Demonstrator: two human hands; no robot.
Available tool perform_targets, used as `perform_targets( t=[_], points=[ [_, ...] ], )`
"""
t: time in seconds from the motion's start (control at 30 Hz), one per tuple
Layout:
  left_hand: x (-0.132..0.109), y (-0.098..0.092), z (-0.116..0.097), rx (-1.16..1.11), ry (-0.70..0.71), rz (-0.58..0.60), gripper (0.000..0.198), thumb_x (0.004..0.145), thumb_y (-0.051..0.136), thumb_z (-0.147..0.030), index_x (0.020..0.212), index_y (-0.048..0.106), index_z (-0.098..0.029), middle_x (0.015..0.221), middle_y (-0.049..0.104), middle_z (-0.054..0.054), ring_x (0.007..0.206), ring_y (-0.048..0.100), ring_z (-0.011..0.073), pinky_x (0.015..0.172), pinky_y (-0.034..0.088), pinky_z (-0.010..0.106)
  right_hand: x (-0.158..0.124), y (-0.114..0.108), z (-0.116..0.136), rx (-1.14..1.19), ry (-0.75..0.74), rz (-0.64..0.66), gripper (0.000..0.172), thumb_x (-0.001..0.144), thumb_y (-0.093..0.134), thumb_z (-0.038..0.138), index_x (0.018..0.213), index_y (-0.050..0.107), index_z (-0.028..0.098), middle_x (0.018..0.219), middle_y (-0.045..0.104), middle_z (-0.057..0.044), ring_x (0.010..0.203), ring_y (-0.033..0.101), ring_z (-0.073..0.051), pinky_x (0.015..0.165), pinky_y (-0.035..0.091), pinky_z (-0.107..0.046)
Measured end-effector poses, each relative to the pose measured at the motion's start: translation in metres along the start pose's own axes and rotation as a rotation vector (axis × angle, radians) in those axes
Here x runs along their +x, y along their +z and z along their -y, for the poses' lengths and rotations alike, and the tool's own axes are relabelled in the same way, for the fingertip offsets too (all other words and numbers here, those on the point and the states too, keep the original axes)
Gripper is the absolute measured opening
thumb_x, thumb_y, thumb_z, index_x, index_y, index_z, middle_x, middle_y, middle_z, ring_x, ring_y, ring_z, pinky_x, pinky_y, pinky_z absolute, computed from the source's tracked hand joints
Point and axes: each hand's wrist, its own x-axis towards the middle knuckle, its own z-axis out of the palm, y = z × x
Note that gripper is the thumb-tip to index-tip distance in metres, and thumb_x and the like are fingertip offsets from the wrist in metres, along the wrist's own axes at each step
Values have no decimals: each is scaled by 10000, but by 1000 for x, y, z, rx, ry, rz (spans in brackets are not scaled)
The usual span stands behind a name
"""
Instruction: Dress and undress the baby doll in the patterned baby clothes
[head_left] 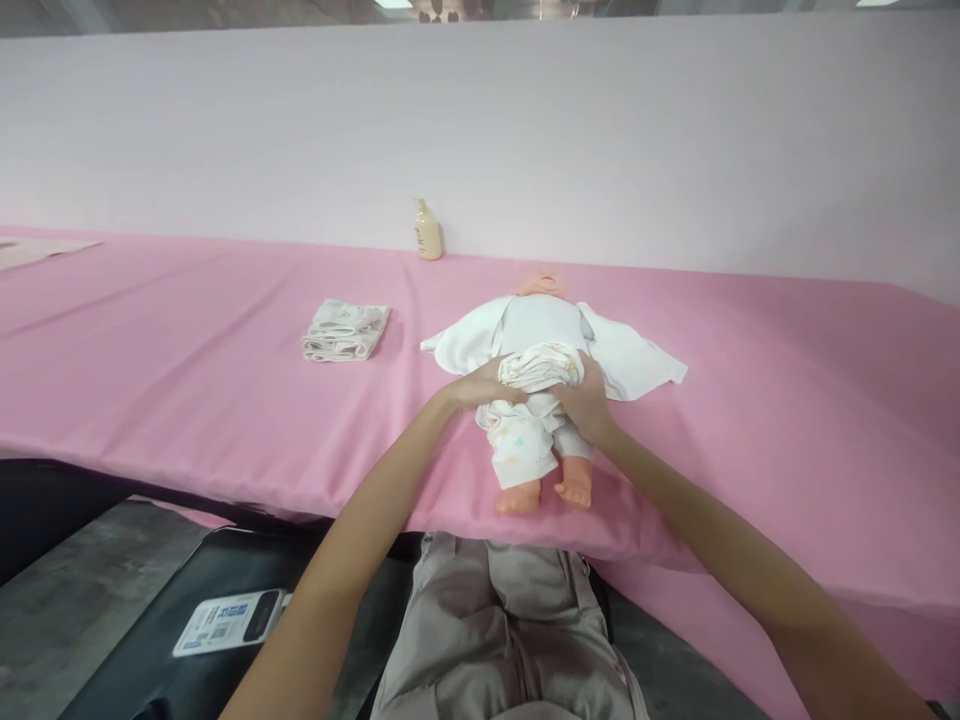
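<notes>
A baby doll [574,478] lies on its back on the pink sheet, feet toward me, in a white top [544,322] with the sleeves spread out to both sides. A bunched white printed baby garment [523,450] lies over its hips and the leg on the left; whether it is a shirt or trousers I cannot tell. My left hand [491,385] is closed on the left side of the gathered cloth. On the opposite side my right hand [586,402] grips the same cloth, thumb pointing inward. Some fingers of both hands are hidden by the folds.
A folded patterned cloth [346,332] rests to the left of the doll. Against the white wall stands a cream pump bottle [428,232]. Another pale cloth [37,250] lies at the far left. Below the table edge, a black chair [135,670] holds a white card-like item [225,622].
</notes>
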Motion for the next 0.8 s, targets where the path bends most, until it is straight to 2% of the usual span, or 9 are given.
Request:
perform_targets(
  t=[0.17,0.3,0.4,0.5,0.57,0.63,0.7,0.77,0.8],
  points=[
    [-2,-1,-4,-69,-41,10,555,615,751,-175,1144,584,-177,1037,675,68,900,633,197,780,501,296,-3,0,0,-13,-82,-17,272,641,523,143,890,532,252,918,601,-26,905,536,-216,894,457,-376],
    [-2,-4,0,-239,-19,107,378,577,791,-207,907,626,-130,831,679,57,776,633,168,714,489,262,0,1,-5,-32,-152,-60,303,623,535,168,921,543,221,902,611,-20,859,545,-205,827,469,-362],
    [-1,-6,5,-403,-2,175,370,519,827,-303,734,586,-123,698,643,55,676,619,166,663,480,269,3,1,-6,-84,-217,-83,302,609,545,179,910,553,190,854,614,-8,813,554,-201,778,475,-360],
    [1,-5,9,-471,14,208,392,517,827,-357,607,519,-132,532,540,8,495,520,106,517,422,235,3,2,-5,-117,-260,-90,275,607,551,169,881,562,186,817,614,-2,767,550,-187,738,484,-344],
    [2,-2,9,-453,19,201,400,590,792,-366,531,470,-137,429,424,-31,400,399,60,432,339,212,4,3,-5,-107,-259,-86,241,615,561,165,855,573,187,802,620,-7,744,551,-183,710,490,-334],
    [3,1,8,-431,22,188,424,676,738,-366,489,428,-145,376,333,-54,361,302,40,396,267,208,5,3,-6,-83,-226,-58,214,634,574,174,847,593,182,800,635,-20,729,562,-185,677,492,-329],
    [4,3,8,-432,34,168,439,721,705,-355,480,398,-152,369,306,-62,357,259,33,390,228,206,9,-1,-8,-75,-208,19,237,658,600,202,892,611,169,839,657,-40,748,585,-196,663,496,-328],
    [4,4,8,-444,45,144,443,733,695,-341,486,378,-157,380,320,-59,366,261,32,396,219,203,15,-10,-13,-131,-270,147,285,698,624,262,963,613,158,898,672,-61,790,606,-211,677,503,-334],
    [5,4,8,-454,43,136,447,733,695,-338,489,367,-160,385,329,-55,371,268,33,400,222,202,19,-16,-16,-185,-346,204,294,732,614,296,990,608,156,920,673,-69,808,611,-215,689,505,-338]
  ],
)
